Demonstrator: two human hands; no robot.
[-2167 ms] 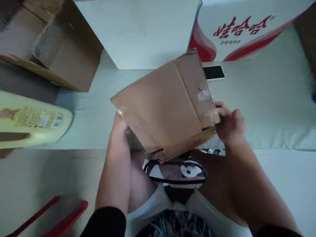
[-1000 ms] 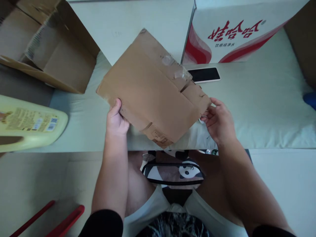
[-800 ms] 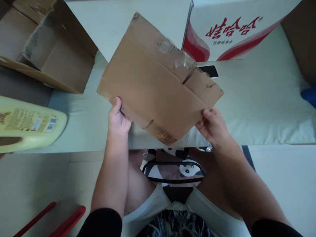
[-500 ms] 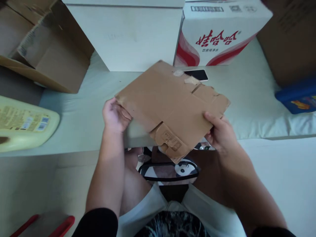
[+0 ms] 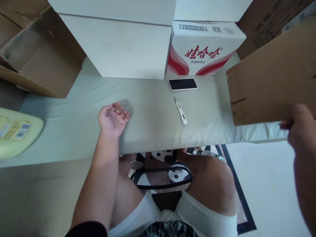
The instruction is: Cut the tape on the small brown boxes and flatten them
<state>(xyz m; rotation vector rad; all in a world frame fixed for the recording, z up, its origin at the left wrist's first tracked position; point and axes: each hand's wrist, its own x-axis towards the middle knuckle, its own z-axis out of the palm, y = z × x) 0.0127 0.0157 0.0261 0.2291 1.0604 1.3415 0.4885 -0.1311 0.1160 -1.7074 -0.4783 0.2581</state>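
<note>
The right hand [image 5: 300,130] sat at the far right edge of the view, fingers clamped on the lower edge of a flattened cardboard sheet [image 5: 271,77]. The sheet was held up off the padded surface [image 5: 153,115], tilted, w/ its top corner running out of frame at upper right; a short slit showed on its left edge. It hung above the right end of the pad, apart from everything on it.

The left hand [image 5: 112,117] lay palm-up on the pad near its front edge, fingers spread apart & loosely curled, holding nothing. It was well apart from the cardboard.

Between the hands, approx. mid-pad, lay a small white utility knife [image 5: 180,111], blade end pointing away from the person, not touched by either hand. Just beyond it was a phone [image 5: 183,84], screen dark, lying flat, close to a white carton w/ red print [image 5: 202,49]. Beside that carton on the left stood a large plain white box [image 5: 118,42].

At far left an open brown cardboard box [image 5: 37,56] rested partly on the pad, & a pale yellow jug w/ a label [image 5: 17,131] lay on its side at the left edge. The person's knees & a panda-print item [image 5: 170,168] showed below the pad's front edge.
</note>
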